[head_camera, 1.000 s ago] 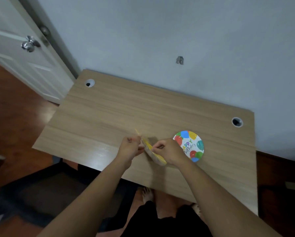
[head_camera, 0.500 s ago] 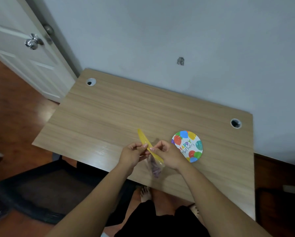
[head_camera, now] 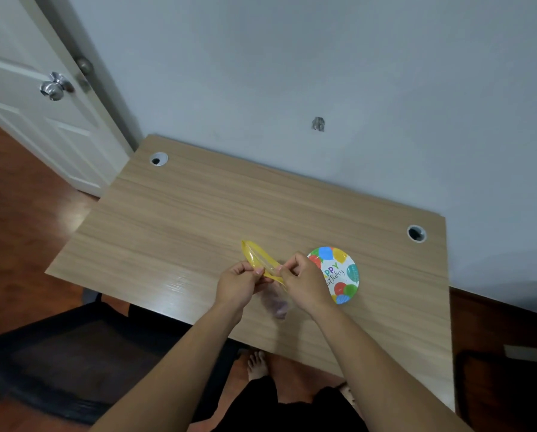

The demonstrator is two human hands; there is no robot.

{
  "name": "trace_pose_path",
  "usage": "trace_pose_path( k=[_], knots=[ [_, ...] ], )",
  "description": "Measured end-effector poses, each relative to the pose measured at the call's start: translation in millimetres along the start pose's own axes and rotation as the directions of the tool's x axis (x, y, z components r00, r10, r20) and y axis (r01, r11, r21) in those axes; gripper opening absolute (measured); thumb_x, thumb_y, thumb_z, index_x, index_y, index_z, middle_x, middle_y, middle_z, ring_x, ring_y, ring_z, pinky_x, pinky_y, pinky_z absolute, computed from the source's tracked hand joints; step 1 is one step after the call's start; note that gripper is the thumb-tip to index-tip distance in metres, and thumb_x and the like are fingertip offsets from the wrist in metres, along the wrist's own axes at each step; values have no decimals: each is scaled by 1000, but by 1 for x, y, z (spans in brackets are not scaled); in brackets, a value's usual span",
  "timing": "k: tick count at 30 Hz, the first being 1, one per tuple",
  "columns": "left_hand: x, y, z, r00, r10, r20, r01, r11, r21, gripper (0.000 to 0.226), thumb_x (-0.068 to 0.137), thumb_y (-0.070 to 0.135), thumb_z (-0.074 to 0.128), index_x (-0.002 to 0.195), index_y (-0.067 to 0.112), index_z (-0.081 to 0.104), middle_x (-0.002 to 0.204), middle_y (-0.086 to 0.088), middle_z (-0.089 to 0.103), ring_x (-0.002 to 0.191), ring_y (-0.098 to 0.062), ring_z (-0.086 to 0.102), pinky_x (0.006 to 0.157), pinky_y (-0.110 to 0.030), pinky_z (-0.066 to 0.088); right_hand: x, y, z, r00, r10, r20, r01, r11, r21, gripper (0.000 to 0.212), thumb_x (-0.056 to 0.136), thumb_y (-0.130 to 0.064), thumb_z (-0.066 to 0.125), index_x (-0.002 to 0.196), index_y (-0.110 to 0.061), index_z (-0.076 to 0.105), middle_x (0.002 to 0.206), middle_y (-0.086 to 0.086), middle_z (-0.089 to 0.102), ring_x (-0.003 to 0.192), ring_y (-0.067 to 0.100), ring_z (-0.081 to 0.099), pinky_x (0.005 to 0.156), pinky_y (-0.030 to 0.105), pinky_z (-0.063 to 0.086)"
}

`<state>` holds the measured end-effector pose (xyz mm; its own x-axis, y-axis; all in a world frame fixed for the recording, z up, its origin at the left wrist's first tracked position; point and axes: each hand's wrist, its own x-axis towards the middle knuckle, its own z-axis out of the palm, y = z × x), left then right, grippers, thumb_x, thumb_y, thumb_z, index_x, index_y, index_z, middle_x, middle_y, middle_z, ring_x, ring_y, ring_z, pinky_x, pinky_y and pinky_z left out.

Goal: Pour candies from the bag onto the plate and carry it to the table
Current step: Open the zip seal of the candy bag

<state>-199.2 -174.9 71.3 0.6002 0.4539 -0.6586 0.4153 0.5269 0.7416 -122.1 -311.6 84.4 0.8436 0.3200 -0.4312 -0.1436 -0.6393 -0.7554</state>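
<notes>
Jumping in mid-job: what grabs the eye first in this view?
The bright balloon-print birthday plate lies on the wooden desk, near its right front. Just left of it, the left hand and right hand pinch the yellow-topped candy bag open above the desk.

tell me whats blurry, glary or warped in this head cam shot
Head view: wide-angle warp bows the desk edges and door; soft glare on the desk's near edge; the bag is slightly blurred between left hand and right hand; plate print stays readable.
</notes>
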Motion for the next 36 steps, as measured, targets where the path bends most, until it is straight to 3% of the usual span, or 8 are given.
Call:
trace_pose_path(
  k=[6,13,17,20,24,29,33,36],
  knots=[
    [-7,3,2,999,-16,39,17,999,-30,22,102,-4,63,81,1,68,80,-23,74,72,-23,73,65,-24,66,-6,0,-1,999,14,-46,-14,1000,-5,12,98,-24,69,92,-15,64,76,-9,63,70,12,59,70,34,47],
    [-10,11,5,997,-64,53,71,989,-127,15,104,-2,63,89,1,64,84,-22,76,70,-21,76,66,-23,67,-9,-11,2,989,-17,-145,18,1000,7,10,102,-19,64,97,-10,61,83,-4,66,73,12,60,63,26,44],
    [-12,17,12,995,-87,49,93,986,-137,13,105,-1,60,94,0,67,82,-19,75,78,-24,74,68,-23,68,-13,-18,5,980,-21,-198,28,999,29,10,102,-14,62,96,-7,58,85,2,68,73,15,59,67,34,45],
    [-15,25,17,996,-81,42,85,990,-111,21,106,-2,58,88,2,68,79,-17,75,71,-21,74,69,-24,68,-12,-22,8,967,-25,-253,34,999,30,13,101,-13,60,91,-9,56,80,0,65,72,17,58,62,31,42],
    [-19,36,22,998,-56,29,58,996,-73,30,107,-4,52,82,3,68,78,-16,73,72,-22,71,73,-26,66,-14,-30,10,963,-10,-269,15,1000,20,14,102,-13,58,89,-14,53,78,-4,61,68,7,54,56,22,36],
    [-18,43,10,996,-85,40,87,996,-38,27,105,-6,49,87,-3,69,88,-20,71,80,-26,71,69,-27,69,-2,-27,-7,960,130,-249,-113,990,85,11,102,-14,54,92,-15,49,85,1,65,79,26,60,57,29,39],
    [-16,40,0,994,-80,79,75,995,60,13,103,-2,54,106,-8,65,92,-22,74,80,-32,75,73,-33,70,4,-21,-26,989,58,-135,-58,998,8,7,101,-16,60,96,-13,56,89,-3,67,81,19,61,63,24,42],
    [-17,43,-5,1000,-10,-7,11,972,233,17,94,3,61,101,-11,65,85,-22,73,73,-36,76,75,-42,70,3,-20,-34,990,-31,-137,24,998,-53,8,98,-19,67,92,-15,62,87,-2,74,83,20,68,65,25,47]
  ],
)
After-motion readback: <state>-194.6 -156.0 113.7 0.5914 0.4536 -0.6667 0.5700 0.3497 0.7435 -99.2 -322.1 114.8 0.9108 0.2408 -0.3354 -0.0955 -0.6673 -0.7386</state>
